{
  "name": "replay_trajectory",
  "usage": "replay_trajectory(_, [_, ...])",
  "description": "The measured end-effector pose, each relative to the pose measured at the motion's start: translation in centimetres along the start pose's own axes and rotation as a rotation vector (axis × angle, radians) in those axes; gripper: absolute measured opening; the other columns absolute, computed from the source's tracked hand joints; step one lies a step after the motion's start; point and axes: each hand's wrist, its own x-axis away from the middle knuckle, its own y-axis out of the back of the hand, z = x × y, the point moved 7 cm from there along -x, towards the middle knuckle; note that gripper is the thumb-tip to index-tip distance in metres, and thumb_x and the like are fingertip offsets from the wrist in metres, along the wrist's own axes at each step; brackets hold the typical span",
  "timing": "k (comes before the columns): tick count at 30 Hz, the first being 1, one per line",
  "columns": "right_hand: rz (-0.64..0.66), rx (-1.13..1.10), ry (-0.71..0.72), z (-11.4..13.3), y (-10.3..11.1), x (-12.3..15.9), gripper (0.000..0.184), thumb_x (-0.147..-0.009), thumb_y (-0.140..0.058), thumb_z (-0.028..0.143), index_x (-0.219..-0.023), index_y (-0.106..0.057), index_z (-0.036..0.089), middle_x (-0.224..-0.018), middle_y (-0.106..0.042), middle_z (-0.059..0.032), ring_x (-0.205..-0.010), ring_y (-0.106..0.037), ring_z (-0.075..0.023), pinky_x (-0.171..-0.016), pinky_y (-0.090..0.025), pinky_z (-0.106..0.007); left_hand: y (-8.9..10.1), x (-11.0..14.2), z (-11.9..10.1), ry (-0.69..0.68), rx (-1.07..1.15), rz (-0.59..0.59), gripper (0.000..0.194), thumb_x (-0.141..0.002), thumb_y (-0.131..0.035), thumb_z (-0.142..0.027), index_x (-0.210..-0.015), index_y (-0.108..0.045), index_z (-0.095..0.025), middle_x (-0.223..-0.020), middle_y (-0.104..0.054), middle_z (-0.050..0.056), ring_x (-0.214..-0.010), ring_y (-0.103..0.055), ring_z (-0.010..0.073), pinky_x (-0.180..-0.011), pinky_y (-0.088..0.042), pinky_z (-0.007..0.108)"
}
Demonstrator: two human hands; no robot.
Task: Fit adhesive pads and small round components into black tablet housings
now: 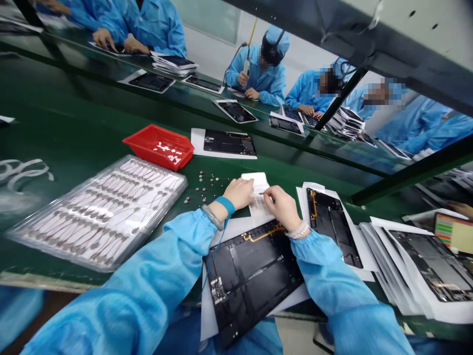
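My left hand [238, 193] holds the edge of a white label sheet [256, 197] on the green bench. My right hand [283, 208] pinches a thin dark tool [263, 194], perhaps tweezers, with its tip over the sheet. Below my wrists lies a black tablet back panel [251, 281] with a gold flex strip, on white paper. A second black panel [332, 227] lies just right of my right hand. Several small round metal parts [201, 190] are scattered left of my left hand.
To the left is a clear plastic tray [96, 212] of several thin cabled parts. A red plastic bin [158, 146] and another black panel [229, 143] sit beyond it. Stacked panels [424, 266] lie at right. Co-workers in blue gowns [258, 69] work across the bench.
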Motion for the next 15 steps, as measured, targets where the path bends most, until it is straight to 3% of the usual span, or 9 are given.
replay_trajectory(2, [0.048, -0.343, -0.069, 0.5, 0.4, 2.4, 0.026, -0.094, -0.04, 0.033, -0.093, -0.059, 0.016, -0.089, -0.065, -0.0056, -0.075, -0.06, -0.0151, -0.065, -0.043, -0.025, 1.7, 3.3, -0.6, -0.039, 0.015, -0.027, 0.059, -0.082, -0.067, -0.027, -0.132, -0.041, -0.009, -0.13, -0.051, 0.017, -0.122, -0.043, 0.0299, -0.099, -0.034, 0.04])
replay_trajectory(4, [0.159, -0.664, -0.056, 2.3, 0.1, 5.2, 0.024, -0.089, -0.05, 0.039, -0.082, -0.059, 0.018, -0.08, -0.063, -0.0019, -0.072, -0.058, -0.0146, -0.068, -0.044, -0.026, 3.3, 7.6, -1.6, -0.167, 0.036, -0.092, 0.04, -0.088, -0.058, -0.026, -0.126, -0.047, -0.014, -0.126, -0.054, 0.011, -0.12, -0.043, 0.027, -0.098, -0.032, 0.038])
replay_trajectory(6, [0.239, -0.8, 0.0, 4.8, -0.6, 7.8, 0.023, -0.087, -0.055, 0.038, -0.074, -0.059, 0.019, -0.08, -0.062, -0.0013, -0.08, -0.057, -0.0158, -0.077, -0.043, -0.029, 3.5, 12.3, -2.5, -0.316, 0.066, -0.081, 0.019, -0.095, -0.044, -0.024, -0.106, -0.059, -0.019, -0.105, -0.062, 0.005, -0.105, -0.051, 0.0236, -0.088, -0.036, 0.036])
replay_trajectory(8, [0.258, -0.818, 0.002, 6.9, -1.6, 9.9, 0.022, -0.087, -0.057, 0.034, -0.071, -0.06, 0.02, -0.082, -0.061, -0.0017, -0.087, -0.055, -0.0173, -0.082, -0.04, -0.032, 2.7, 16.5, -2.9, -0.402, 0.122, -0.069, 0.027, -0.096, -0.035, -0.017, -0.1, -0.061, -0.021, -0.096, -0.064, 0.003, -0.096, -0.054, 0.0198, -0.084, -0.038, 0.033])
replay_trajectory(10, [0.25, -0.772, -0.047, 8.5, -2.7, 11.3, 0.019, -0.086, -0.058, 0.031, -0.071, -0.062, 0.021, -0.084, -0.06, -0.0023, -0.09, -0.052, -0.0187, -0.082, -0.039, -0.034, 1.4, 19.6, -2.5, -0.403, 0.178, -0.106, 0.029, -0.096, -0.034, -0.015, -0.1, -0.062, -0.021, -0.096, -0.065, 0.003, -0.094, -0.055, 0.018, -0.083, -0.039, 0.032])
replay_trajectory(15, [0.19, -0.615, -0.122, 10.6, -3.9, 12.6, 0.017, -0.085, -0.06, 0.025, -0.069, -0.061, 0.022, -0.086, -0.059, -0.003, -0.094, -0.048, -0.0213, -0.082, -0.035, -0.037, -2.0, 23.0, -1.4, -0.358, 0.212, -0.206, 0.028, -0.097, -0.037, -0.017, -0.098, -0.064, -0.019, -0.1, -0.067, 0.003, -0.099, -0.056, 0.018, -0.084, -0.041, 0.031])
